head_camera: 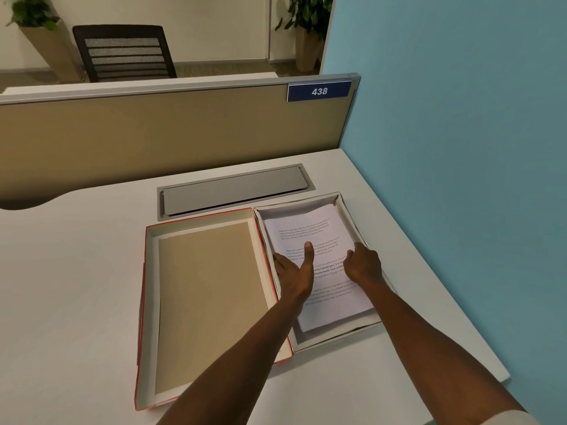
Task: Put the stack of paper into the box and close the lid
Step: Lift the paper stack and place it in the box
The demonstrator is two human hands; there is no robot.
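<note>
A stack of printed white paper (310,228) lies inside the shallow white box (340,337) on the right of the desk. My left hand (296,271) grips the stack's left edge, thumb flat on the top sheet and fingers down beside the box wall. My right hand (363,265) holds the stack's right edge, fingers tucked down at the side. The red-edged lid (202,299) lies open and upside down to the left of the box, touching it, its tan inside facing up.
A grey cable-tray cover (234,190) is set into the white desk (76,286) just behind the box. A tan partition (153,133) with a "438" label stands at the back. A blue wall (460,148) runs along the desk's right edge.
</note>
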